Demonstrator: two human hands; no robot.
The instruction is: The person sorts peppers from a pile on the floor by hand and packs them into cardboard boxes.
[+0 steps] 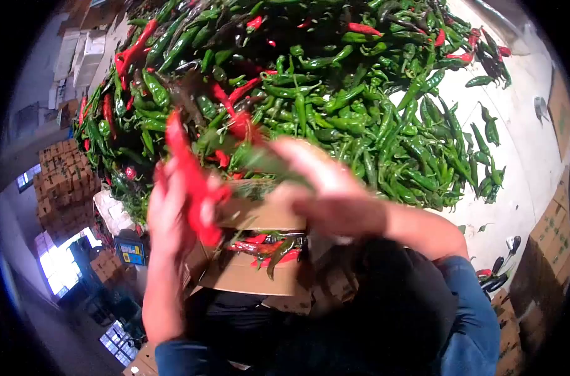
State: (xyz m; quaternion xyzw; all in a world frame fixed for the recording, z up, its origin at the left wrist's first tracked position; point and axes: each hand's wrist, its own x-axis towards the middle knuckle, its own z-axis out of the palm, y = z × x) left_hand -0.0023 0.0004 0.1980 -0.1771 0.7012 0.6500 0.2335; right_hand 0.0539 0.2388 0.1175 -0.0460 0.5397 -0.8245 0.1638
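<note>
Red peppers (188, 169) are held in my left hand (171, 210), beside the left edge of an open cardboard box (253, 276). My right hand (326, 194) is above the box's right side, smeared by motion, and a blurred green pepper (272, 164) shows at its fingers. Inside the box lie red and dark green peppers (275, 250). A large heap of mostly green peppers (360, 119), with some red ones mixed in, spreads just beyond both hands.
The heap rests on a white table (517, 125). Stacked cardboard boxes (65, 182) stand at the left, with more cartons (551, 244) at the right. A small screen (131, 252) is left of my left arm. Some dark peppers (499, 272) lie at the lower right.
</note>
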